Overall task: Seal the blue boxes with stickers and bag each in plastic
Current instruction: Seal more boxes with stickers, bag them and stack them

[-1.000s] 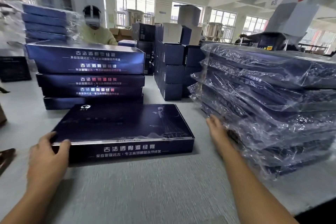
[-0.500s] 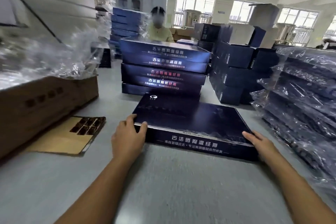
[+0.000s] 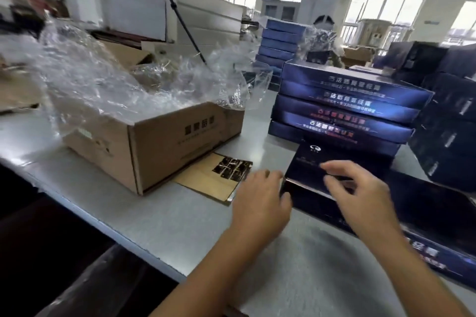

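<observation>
Blue box (image 3: 425,208) lies flat on the table (image 3: 180,226), just in front of the stack of boxes (image 3: 347,105). No sticker or bag on it that I can see.

Left hand (image 3: 260,198) is at its left end, thumb against the side, fingers loosely bent. Too blurred to tell if it grips. Right hand (image 3: 363,193) is over the lid, fingers spread, holding nothing.

Sticker sheet (image 3: 219,177) is just left of the box, tight against the carton (image 3: 154,141) of plastic bags (image 3: 128,80).

Risks, my read:
- Lid not pressed flush when the sticker lands, so the seal sits crooked or lifts.
- A one-handed peel drags the whole sheet.
- Loose bags slump over the sheet.
</observation>
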